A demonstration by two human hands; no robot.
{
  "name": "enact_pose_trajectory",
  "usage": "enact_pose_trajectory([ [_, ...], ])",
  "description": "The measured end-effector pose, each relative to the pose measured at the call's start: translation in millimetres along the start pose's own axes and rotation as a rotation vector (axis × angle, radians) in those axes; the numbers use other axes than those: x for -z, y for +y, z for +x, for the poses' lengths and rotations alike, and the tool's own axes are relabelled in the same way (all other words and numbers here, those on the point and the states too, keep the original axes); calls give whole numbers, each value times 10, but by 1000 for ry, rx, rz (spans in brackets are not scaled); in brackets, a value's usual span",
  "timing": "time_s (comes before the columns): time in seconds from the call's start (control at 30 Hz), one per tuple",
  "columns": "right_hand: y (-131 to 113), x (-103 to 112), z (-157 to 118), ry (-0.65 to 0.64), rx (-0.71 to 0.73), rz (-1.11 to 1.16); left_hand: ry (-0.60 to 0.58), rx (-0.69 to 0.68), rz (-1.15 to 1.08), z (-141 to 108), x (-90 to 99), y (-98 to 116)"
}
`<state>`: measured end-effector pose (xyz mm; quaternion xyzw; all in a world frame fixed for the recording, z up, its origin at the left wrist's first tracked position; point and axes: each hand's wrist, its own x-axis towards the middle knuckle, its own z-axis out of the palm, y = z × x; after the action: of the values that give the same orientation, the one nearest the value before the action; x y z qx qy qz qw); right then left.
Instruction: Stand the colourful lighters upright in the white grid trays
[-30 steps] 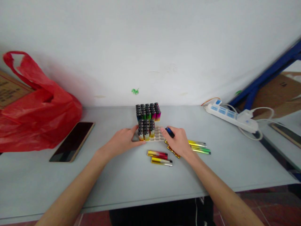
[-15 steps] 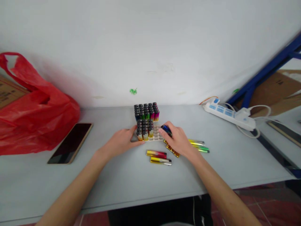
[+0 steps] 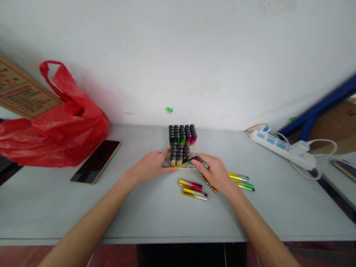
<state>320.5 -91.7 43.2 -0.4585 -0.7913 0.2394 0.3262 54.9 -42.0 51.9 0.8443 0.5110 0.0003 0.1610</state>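
Near the middle of the table stands a pale tray [image 3: 188,167] with round holes, its left part filled with upright black-topped lighters [image 3: 179,154]. My left hand [image 3: 151,165] grips the tray's left end, thumb at the front corner and fingers behind. Between the thumb and fingers of my right hand [image 3: 216,171] is a lighter [image 3: 196,158], tilted over the tray's right part. Under that hand lie gold lighters [image 3: 209,183], partly hidden. A red-and-yellow lighter [image 3: 190,184] and a silver-and-yellow lighter [image 3: 195,194] lie in front of the tray.
Behind the tray stands a block of upright lighters [image 3: 182,135]. More yellow and green lighters [image 3: 241,180] lie to the right. A phone [image 3: 96,161], a red plastic bag [image 3: 80,129] and a cardboard box [image 3: 25,92] are at left; a power strip [image 3: 282,150] with cables sits at right.
My right hand has brought the lighter leftward over the tray, closer to the standing lighters, and tilted it. My left hand stays at the tray's left end. The camera view has shifted.
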Motion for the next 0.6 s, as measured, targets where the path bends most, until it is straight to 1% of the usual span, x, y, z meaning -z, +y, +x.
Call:
enact_pose_trajectory([
  [0.07,-2,-52,14,-43,24,-57,-1,2,-4,-6,8,7],
  [0.13,-14,-96,38,-71,58,-202,1,-7,-15,-10,10,10],
  [0.2,-33,-123,65,-67,94,-372,11,-20,-17,-8,5,9],
  [0.27,-49,-129,80,-59,120,-486,16,-20,-8,-4,-2,5],
  [0.43,-68,-135,53,-58,156,-550,6,-25,0,-4,-3,3],
  [0.53,-79,-163,60,-39,85,-596,17,-32,-18,-7,-2,2],
  [0.6,-82,-162,76,-60,43,-586,23,-33,-22,-5,-7,-2],
])
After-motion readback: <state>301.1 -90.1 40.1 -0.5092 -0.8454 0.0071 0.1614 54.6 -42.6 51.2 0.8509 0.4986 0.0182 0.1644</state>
